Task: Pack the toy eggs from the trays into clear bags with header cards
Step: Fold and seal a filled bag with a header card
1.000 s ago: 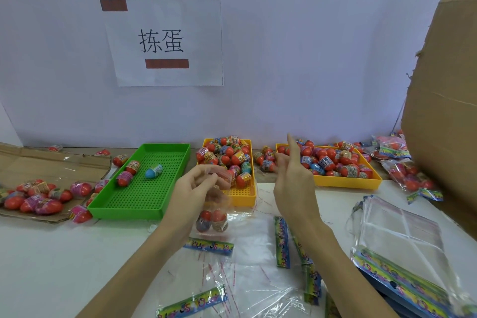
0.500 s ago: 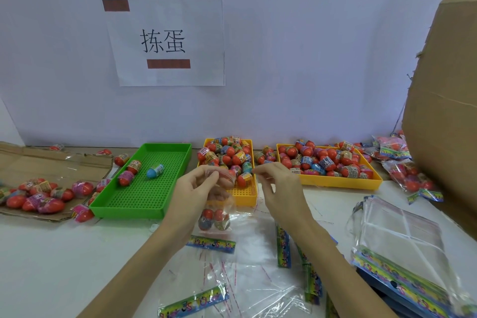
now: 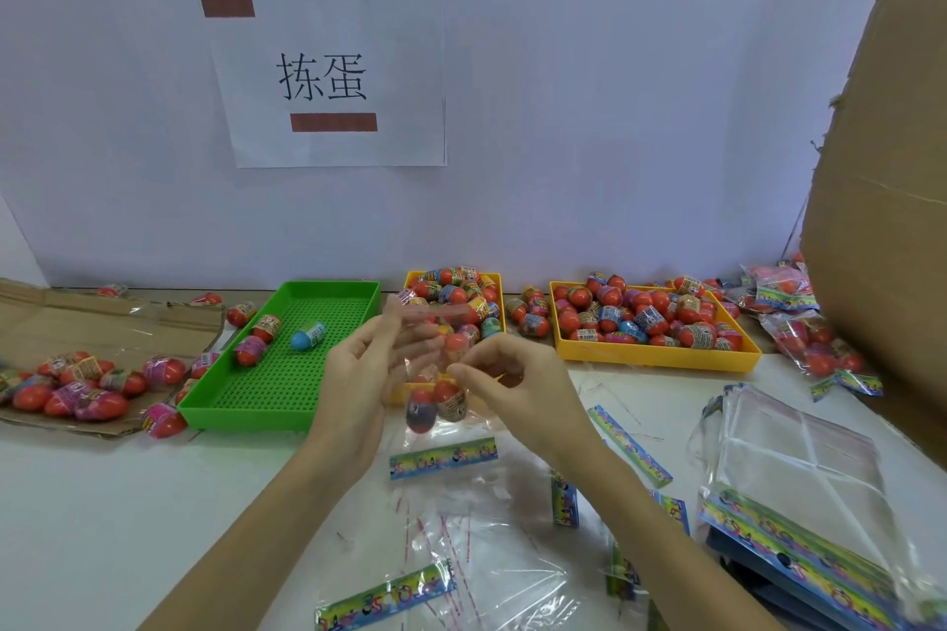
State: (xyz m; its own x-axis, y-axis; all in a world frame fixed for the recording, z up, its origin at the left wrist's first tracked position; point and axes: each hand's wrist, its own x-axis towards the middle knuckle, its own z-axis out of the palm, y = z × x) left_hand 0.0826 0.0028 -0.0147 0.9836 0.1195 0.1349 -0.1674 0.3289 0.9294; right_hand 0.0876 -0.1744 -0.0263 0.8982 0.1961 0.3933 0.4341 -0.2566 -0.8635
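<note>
- Head view shows me both hands raised above the white counter [image 3: 102, 528], in front of the trays.
- My left hand [image 3: 358, 374] holds the clear bag [image 3: 435, 374] at its upper part, fingers curled on the plastic; the grip is closed on the bag.
- Two toy eggs [image 3: 435, 402] sit at the bottom of this bag, side by side, above a header card [image 3: 443, 457] that lies flat on the counter.
- My right hand [image 3: 517, 384] is just beside the bag, fingertips bent together at its edge; I cannot tell if it really pinches the plastic.
- Behind the hands, the middle yellow tray [image 3: 492, 279] is heaped with eggs, and the right yellow tray [image 3: 656, 356] is also full.
- The green tray [image 3: 276, 384] at left has only a few eggs, one of them blue [image 3: 307, 335].
- A stack of empty bags [image 3: 799, 477] lies at the right side of the counter.
</note>
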